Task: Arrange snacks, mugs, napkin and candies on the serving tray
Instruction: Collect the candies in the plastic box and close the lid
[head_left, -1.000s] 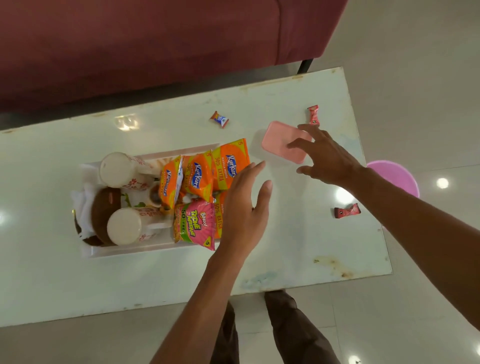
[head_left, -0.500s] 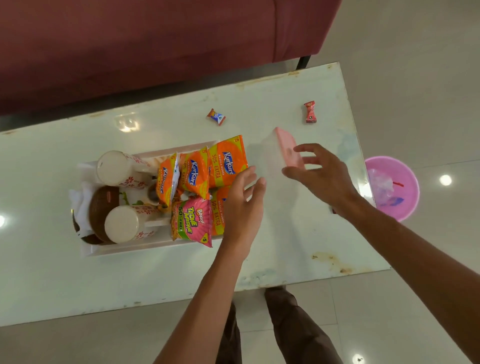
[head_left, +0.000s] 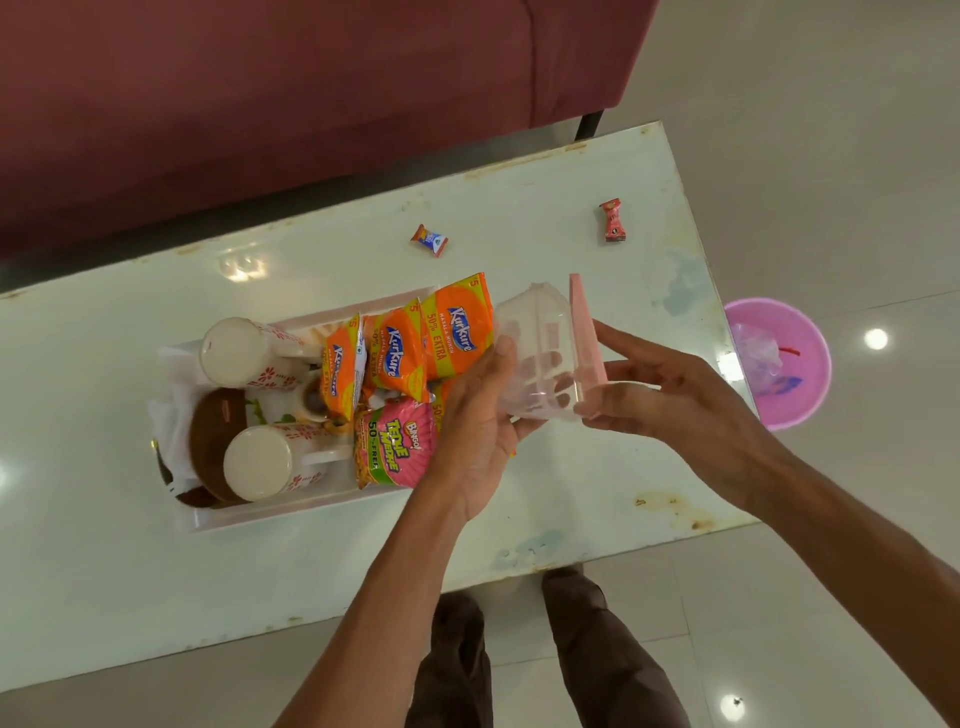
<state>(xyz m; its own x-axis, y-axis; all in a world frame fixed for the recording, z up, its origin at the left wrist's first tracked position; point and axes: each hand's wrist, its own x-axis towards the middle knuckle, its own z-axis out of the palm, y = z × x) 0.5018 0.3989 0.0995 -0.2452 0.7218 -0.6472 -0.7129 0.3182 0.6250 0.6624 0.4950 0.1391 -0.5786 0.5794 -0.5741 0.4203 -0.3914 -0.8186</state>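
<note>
A clear plastic box with a pink lid (head_left: 550, 348) is held tilted on its side above the table, just right of the tray. My left hand (head_left: 478, 421) grips its clear body; my right hand (head_left: 670, 395) grips the pink-lid side. The white serving tray (head_left: 270, 519) holds two white floral mugs (head_left: 260, 462) lying on their sides, a white napkin (head_left: 169, 415), a brown bowl (head_left: 213, 436), several orange Kurkure packs (head_left: 457, 332) and a pink Bingo pack (head_left: 395, 447). Two wrapped candies lie on the table: a blue-and-red candy (head_left: 429, 240) and a red candy (head_left: 613, 221).
The pale glass table (head_left: 571, 493) has stained patches near its front right corner. A maroon sofa (head_left: 311, 104) stands behind it. A pink bin (head_left: 779, 364) sits on the floor to the right. My legs show below the table's front edge.
My right hand lifted the pink-lidded box off the table and tilted it. My left hand came up from beside the snack packs and took hold of its clear body.
</note>
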